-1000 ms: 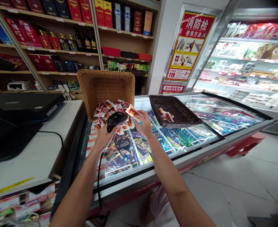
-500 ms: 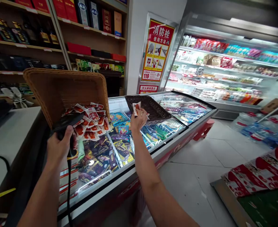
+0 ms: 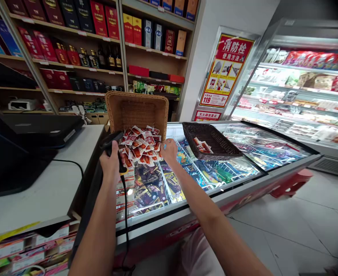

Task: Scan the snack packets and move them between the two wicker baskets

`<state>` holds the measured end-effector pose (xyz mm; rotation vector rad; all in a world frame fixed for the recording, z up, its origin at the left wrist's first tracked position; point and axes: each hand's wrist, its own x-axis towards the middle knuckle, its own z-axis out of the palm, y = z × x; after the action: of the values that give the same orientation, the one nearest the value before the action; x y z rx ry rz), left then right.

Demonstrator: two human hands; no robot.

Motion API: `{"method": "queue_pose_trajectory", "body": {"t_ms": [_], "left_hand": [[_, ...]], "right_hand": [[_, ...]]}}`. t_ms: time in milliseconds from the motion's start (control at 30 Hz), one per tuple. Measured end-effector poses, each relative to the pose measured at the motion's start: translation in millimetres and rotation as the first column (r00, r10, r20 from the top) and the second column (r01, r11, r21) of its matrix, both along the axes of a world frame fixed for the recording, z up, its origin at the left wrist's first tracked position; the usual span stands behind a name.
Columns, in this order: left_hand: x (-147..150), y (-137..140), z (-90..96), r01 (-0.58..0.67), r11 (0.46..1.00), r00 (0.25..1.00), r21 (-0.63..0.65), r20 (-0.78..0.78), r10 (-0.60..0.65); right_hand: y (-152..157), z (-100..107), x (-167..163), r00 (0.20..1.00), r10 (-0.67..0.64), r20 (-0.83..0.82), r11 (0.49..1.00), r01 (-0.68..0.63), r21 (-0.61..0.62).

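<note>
My left hand (image 3: 110, 163) is closed round a black handheld barcode scanner (image 3: 111, 143), its cable hanging down. The scanner's head sits at the left edge of a pile of small white-and-red food packets (image 3: 141, 143). These lie on the glass freezer top, in front of the opening of a tan wicker basket (image 3: 108, 111) tipped on its side. My right hand (image 3: 169, 150) is at the pile's right edge, with a gap between thumb and fingers; the fingertips are partly hidden. A few similar packets (image 3: 202, 146) lie in a dark brown woven basket (image 3: 223, 147) to the right.
Under the glass of the chest freezer (image 3: 154, 218) are colourful wrapped goods. A white counter (image 3: 42, 184) with dark equipment stands at left. Bottle shelves (image 3: 100, 69) and a lit refrigerated display (image 3: 301, 92) are behind. A red stool (image 3: 292, 184) stands by the freezer's right side.
My right hand has let go of a packet at the dark basket and moved left to the pile. My left hand still holds the scanner. The view has turned left.
</note>
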<state>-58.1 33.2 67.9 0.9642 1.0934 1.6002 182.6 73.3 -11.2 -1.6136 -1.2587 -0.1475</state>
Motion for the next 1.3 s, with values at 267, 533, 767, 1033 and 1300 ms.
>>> {"method": "queue_pose_trajectory", "body": {"t_ms": [267, 533, 767, 1033, 1300], "left_hand": [[4, -5, -6.3, 0.108, 0.993, 0.994, 0.042, -0.037, -0.106], [8, -8, -6.1, 0.177, 0.983, 0.984, 0.047, -0.036, -0.175], [21, -11, -10.7, 0.281, 0.958, 0.952, 0.051, -0.140, -0.272], [27, -24, -5.1, 0.459, 0.888, 0.863, -0.024, -0.228, -0.452], [28, -27, -1.4, 0.516, 0.856, 0.837, -0.033, -0.195, -0.512]], "right_hand": [[72, 23, -49, 0.981, -0.130, -0.141, 0.952, 0.083, -0.294], [23, 16, -21, 0.979, 0.190, -0.073, 0.980, -0.184, 0.076], [-25, -5, 31, 0.924, 0.229, 0.305, 0.908, -0.316, 0.275], [-38, 4, 48, 0.936, 0.218, 0.276, 0.904, -0.300, 0.304], [-34, 12, 25, 0.811, 0.301, -0.501, 0.926, -0.123, 0.358]]}}
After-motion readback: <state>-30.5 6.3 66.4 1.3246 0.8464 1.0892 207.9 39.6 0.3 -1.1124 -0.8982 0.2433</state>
